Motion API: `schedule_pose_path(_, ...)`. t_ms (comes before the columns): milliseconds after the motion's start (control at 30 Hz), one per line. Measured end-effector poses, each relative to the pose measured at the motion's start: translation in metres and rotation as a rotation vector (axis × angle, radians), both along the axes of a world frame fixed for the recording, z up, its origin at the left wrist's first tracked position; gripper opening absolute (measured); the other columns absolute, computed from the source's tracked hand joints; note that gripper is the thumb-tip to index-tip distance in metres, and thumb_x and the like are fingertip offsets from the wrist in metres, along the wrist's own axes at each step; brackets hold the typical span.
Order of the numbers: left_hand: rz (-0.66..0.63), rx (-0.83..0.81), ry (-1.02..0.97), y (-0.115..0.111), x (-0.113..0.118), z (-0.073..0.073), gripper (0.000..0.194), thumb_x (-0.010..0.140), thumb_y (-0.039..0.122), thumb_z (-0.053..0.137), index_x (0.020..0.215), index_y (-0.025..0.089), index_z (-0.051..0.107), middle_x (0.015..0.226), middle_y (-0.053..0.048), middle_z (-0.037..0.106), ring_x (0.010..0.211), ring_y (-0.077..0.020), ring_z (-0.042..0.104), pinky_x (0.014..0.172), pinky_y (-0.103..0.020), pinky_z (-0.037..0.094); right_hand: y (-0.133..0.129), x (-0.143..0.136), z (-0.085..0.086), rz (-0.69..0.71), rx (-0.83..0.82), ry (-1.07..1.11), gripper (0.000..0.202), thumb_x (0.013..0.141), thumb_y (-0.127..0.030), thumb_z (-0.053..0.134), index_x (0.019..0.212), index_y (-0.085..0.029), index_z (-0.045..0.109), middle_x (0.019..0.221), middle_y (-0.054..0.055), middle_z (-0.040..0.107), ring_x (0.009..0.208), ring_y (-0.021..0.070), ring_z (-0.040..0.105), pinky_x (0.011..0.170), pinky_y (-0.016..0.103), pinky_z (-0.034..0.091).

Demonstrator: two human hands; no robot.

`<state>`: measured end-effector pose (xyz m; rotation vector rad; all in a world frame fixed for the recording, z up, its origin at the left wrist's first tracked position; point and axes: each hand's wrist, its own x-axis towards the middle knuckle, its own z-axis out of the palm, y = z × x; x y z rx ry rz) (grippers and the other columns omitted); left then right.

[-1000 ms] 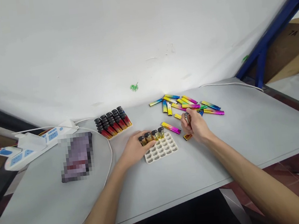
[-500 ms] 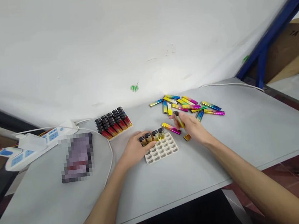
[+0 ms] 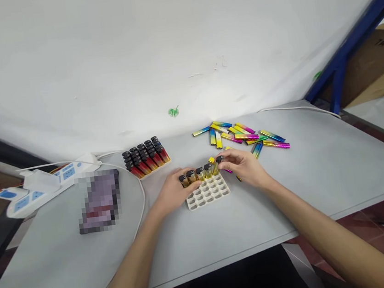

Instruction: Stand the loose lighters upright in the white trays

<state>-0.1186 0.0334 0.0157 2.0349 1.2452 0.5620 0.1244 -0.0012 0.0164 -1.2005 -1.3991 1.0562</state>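
A white tray (image 3: 209, 201) with rows of holes lies on the table. Several gold lighters with black tops (image 3: 200, 172) stand in its back row. My left hand (image 3: 174, 190) is curled around the tray's left end, fingers behind the row and thumb in front. Between the thumb and fingers of my right hand (image 3: 245, 168) is another gold lighter (image 3: 215, 165), upright at the back right corner of the tray. Its lower end seems to be at a hole, but I cannot tell how deep it sits. Shiny multicoloured sleeves (image 3: 245, 137) lie loosely behind my right hand.
To the left at the back stands a tray full of red-and-gold lighters with black tops (image 3: 147, 158). A blurred dark packet (image 3: 99, 200), a power strip (image 3: 54, 183) and a white cable (image 3: 144, 200) occupy the left side. The wall (image 3: 169, 63) rises behind the table.
My right hand has moved left with the lighter, from beside the loose sleeves to the tray's back right corner. My left hand has stayed at the tray.
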Motion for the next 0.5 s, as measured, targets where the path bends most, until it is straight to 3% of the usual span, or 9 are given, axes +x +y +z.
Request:
schedule_pose_path(233, 0.005, 0.01, 0.008, -0.0005, -0.0003, 0.0008, 0.035, 0.081, 0.047, 0.07, 0.109, 0.026, 0.071, 0.111, -0.001, 0.071, 0.101, -0.0223, 0.067, 0.087, -0.031, 0.05, 0.0001, -0.0006, -0.0046, -0.084, 0.121, -0.264, 0.023, 0.085, -0.037, 0.069, 0.103, -0.022, 0.071, 0.087, 0.003, 0.074, 0.08, 0.0191, 0.067, 0.08, 0.036, 0.054)
schedule_pose_path(500, 0.003, 0.009, 0.006, 0.0001, 0.0001, 0.0006, 0.036, 0.081, 0.047, 0.07, 0.111, 0.027, 0.071, 0.112, 0.0, 0.071, 0.102, -0.0216, 0.066, 0.088, -0.03, 0.049, 0.0005, 0.0021, -0.0043, -0.087, 0.258, -0.46, 0.02, 0.091, -0.031, 0.064, 0.108, -0.024, 0.071, 0.091, 0.003, 0.074, 0.08, 0.019, 0.067, 0.075, 0.033, 0.053)
